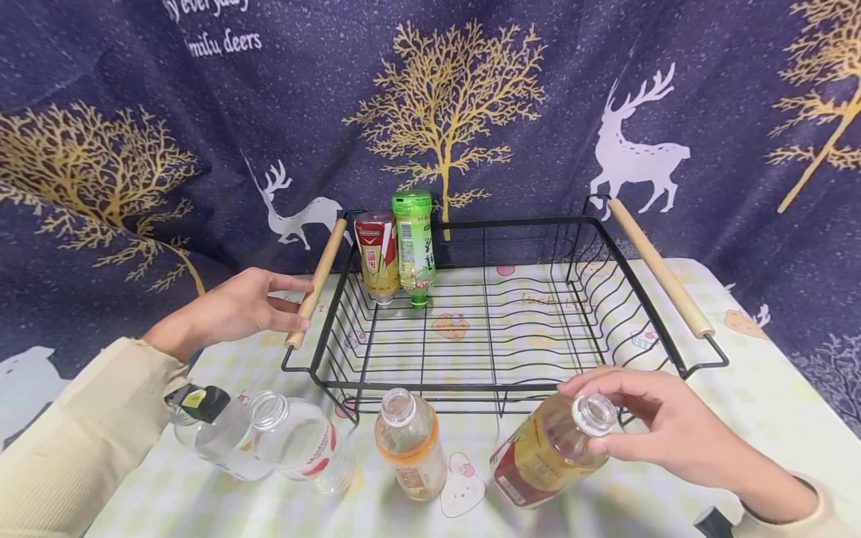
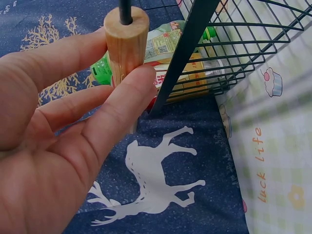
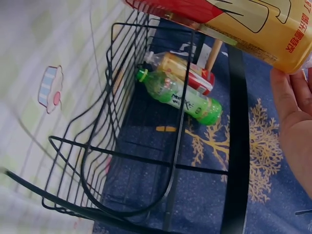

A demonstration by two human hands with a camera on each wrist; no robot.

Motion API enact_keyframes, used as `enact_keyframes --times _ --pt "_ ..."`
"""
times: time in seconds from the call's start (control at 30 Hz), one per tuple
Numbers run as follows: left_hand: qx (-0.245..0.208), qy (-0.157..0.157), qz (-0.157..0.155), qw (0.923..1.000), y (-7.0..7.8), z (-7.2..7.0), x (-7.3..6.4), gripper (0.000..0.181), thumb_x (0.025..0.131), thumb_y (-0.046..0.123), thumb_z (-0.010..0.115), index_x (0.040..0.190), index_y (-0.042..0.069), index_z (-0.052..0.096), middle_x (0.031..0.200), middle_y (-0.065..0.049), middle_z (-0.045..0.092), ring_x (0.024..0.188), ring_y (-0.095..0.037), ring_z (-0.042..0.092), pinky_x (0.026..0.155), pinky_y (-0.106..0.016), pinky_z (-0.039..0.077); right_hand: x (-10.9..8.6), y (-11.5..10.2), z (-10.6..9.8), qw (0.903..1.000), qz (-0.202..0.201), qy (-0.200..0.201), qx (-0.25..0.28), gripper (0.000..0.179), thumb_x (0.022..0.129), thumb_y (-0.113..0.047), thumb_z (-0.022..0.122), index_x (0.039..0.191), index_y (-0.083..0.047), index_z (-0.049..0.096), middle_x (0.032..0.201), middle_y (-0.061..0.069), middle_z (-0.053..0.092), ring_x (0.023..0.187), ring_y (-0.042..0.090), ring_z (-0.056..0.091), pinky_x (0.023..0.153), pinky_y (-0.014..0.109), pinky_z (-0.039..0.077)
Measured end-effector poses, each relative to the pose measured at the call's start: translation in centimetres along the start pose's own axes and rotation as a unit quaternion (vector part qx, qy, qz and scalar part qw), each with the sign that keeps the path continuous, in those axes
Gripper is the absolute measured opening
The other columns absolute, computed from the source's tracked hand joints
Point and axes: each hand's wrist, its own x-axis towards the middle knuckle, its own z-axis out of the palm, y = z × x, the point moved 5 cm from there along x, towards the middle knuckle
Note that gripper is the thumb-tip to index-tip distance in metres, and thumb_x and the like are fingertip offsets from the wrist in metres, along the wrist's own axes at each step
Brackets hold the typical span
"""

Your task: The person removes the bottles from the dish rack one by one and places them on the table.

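My left hand (image 1: 245, 302) pinches the left wooden handle (image 1: 321, 273) of a black wire dish rack (image 1: 491, 387) between thumb and fingers. In the left wrist view, the handle's end (image 2: 126, 39) lies between the fingertips. With fingers and thumb around its upper part, my right hand (image 1: 662, 418) holds a clear, uncapped plastic bottle (image 1: 548, 456) with a red and yellow label. This bottle tilts in front of the rack; whether it touches the table is unclear. Inside the rack's left end, a similar red and yellow bottle (image 1: 378, 258) and a green bottle (image 1: 415, 246) stand upside down, side by side.
In front of the rack stand an orange-banded bottle (image 1: 412, 456), a clear bottle with a red mark (image 1: 306, 444) and another clear bottle (image 1: 225, 441) partly behind my left wrist camera. A dark deer-print cloth (image 1: 484, 149) hangs behind the table. The right wooden handle (image 1: 662, 269) juts outward.
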Motion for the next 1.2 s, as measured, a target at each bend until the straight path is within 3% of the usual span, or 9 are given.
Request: enact_keyframes --times 0.27,0.57,0.87,1.2 --pt "-0.004 0.002 0.001 1.0000 -0.1 0.1 0.0 0.065 0.089 0.005 0.075 0.141 -0.016 0.043 0.124 -0.028 0.064 0.119 -0.039 0.060 0.088 -0.034 0.055 0.0 0.5 0.9 0.9998 -0.002 -0.009 -0.019 0.051 0.071 0.014 0.079 0.116 -0.009 0.069 0.119 0.005 0.069 0.111 0.012 0.063 0.093 0.022 0.052" --pt "0.004 0.011 0.003 0.9999 -0.1 -0.1 0.0 0.063 0.088 0.008 0.077 0.140 -0.012 0.048 0.145 -0.025 0.049 0.120 -0.038 0.060 0.088 -0.034 0.055 0.0 0.6 1.3 0.9987 -0.024 -0.005 -0.044 0.051 0.071 0.010 0.083 0.116 -0.010 0.070 0.118 0.005 0.069 0.114 0.011 0.062 0.094 0.020 0.050" --pt "0.006 0.012 0.008 0.9999 -0.3 -0.1 0.0 0.063 0.088 0.009 0.077 0.140 -0.012 0.048 0.134 -0.027 0.057 0.117 -0.037 0.062 0.089 -0.036 0.054 0.2 0.6 1.4 0.9978 0.011 -0.004 -0.065 0.050 0.073 0.005 0.085 0.116 -0.017 0.071 0.117 0.003 0.070 0.112 0.010 0.063 0.092 0.022 0.053" --pt "0.009 0.020 0.001 0.9998 -0.2 -0.1 0.0 0.061 0.088 0.009 0.077 0.140 -0.010 0.050 0.136 -0.026 0.057 0.118 -0.037 0.061 0.090 -0.037 0.054 0.2 0.6 1.6 0.9977 -0.003 -0.013 -0.066 0.049 0.074 0.003 0.084 0.117 -0.017 0.070 0.118 0.001 0.070 0.111 0.011 0.063 0.094 0.020 0.051"
